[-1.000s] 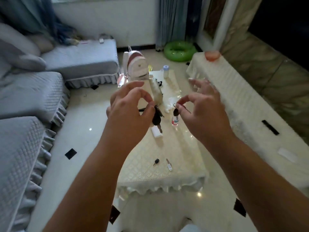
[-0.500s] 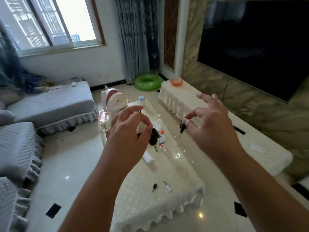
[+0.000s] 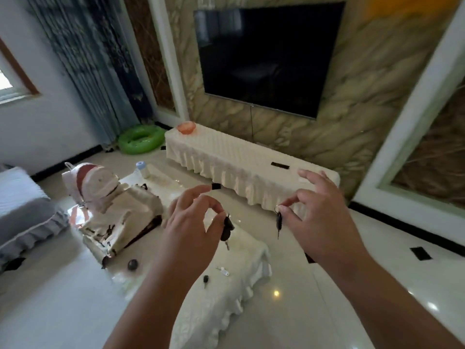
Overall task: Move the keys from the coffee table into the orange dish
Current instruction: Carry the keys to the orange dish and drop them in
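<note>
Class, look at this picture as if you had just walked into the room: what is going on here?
A person stands in a living room with both hands raised. The left hand pinches a black key, and the right hand pinches another dark key that hangs down. Two more keys lie on the coffee table below. The orange dish sits at the far end of the long covered cabinet under the television, so neither held key has reached it.

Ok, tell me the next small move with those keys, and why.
Probably carry both hands toward the orange dish on the far end of the TV stand. The left hand pinches one black key, the right hand another key, both lifted off the table, well short of the dish.
</note>
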`<state>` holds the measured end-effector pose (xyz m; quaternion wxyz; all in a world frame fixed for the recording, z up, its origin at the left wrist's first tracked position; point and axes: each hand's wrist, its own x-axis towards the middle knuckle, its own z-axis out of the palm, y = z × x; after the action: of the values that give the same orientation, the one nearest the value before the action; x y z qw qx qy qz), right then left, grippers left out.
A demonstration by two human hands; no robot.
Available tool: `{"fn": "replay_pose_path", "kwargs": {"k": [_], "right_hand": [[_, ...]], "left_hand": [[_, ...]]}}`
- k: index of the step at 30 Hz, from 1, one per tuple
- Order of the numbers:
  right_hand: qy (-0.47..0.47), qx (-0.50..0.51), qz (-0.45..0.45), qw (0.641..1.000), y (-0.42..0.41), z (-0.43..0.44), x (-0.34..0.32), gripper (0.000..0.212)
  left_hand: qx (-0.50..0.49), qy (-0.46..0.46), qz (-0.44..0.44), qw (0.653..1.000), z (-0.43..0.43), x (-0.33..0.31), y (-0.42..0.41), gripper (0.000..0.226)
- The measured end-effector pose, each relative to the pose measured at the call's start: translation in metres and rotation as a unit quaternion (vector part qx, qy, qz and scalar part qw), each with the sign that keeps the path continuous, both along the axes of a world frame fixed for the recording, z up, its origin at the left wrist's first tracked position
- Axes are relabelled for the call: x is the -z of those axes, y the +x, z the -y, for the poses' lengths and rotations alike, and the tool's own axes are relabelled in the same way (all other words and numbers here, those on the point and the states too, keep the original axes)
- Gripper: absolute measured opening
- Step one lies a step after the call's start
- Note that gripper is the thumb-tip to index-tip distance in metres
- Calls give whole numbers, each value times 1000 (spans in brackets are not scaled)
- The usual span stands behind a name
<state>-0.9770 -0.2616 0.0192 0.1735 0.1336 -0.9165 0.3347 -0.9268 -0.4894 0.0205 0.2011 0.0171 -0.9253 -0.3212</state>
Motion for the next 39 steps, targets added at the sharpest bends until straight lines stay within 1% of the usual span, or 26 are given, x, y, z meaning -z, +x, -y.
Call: {"fn": "replay_pose_path", "kwargs": {"k": [4, 10, 14, 20, 27, 33, 39], "right_hand": [[14, 71, 11, 997, 7, -56, -5, 4], [14, 117, 26, 993, 13, -129, -14, 3], [3, 132, 31, 991, 12, -165, -16, 5], [-25, 130, 8, 991, 6, -213, -9, 4], [-21, 159, 31, 987, 7, -263, 7, 4], [-6, 202, 59, 978, -10, -297, 16, 3], [-6, 235, 88, 968, -46, -316, 30, 2]], "left_hand": [[54, 1, -5, 999, -50, -5, -17, 5], [124, -8, -10, 992, -119, -22, -36, 9], [137, -8, -14, 990, -154, -27, -43, 8], [143, -11, 2, 990, -199, -16, -49, 4], [179, -13, 26, 983, -257, 1, -67, 5], [216, -16, 40, 975, -296, 9, -107, 8], [243, -28, 63, 968, -318, 26, -167, 12]]}}
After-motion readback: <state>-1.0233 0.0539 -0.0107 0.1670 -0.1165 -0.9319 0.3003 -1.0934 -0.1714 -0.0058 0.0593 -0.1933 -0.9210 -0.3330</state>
